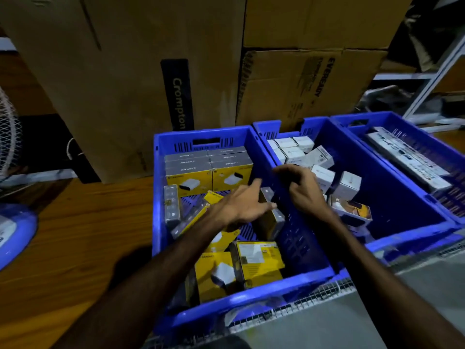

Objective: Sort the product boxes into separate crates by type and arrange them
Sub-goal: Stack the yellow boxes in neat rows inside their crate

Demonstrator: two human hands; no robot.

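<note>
Blue plastic crates stood side by side, three in view. In the left crate [161, 197] a neat block of yellow boxes [208, 167] was stacked at the far wall, beyond the fingers; nearer the body, more yellow boxes [259, 258] lay loose and tilted, not yet arranged. The left hand [241, 205] reached into this crate with fingers [254, 187] spread and nearly straight, the fingertips touching a dark-sided box [271, 217] standing on edge just below them; no closed grip was evident. The right hand [302, 187] hovered over the wall shared with the middle crate [392, 197], its fingers [284, 170] loosely curled; whether it held anything could not be told.

Beyond the right fingers, white boxes [289, 147] were packed in rows at the far corner; others [347, 185] lay scattered just beside them. One yellow-printed box [352, 210] sat in this crate below the right hand, seemingly out of place. The right crate [377, 117] held long boxes [407, 157] in order.

Judgement: sorting appeared largely done; arranging was roughly half done in two crates.
</note>
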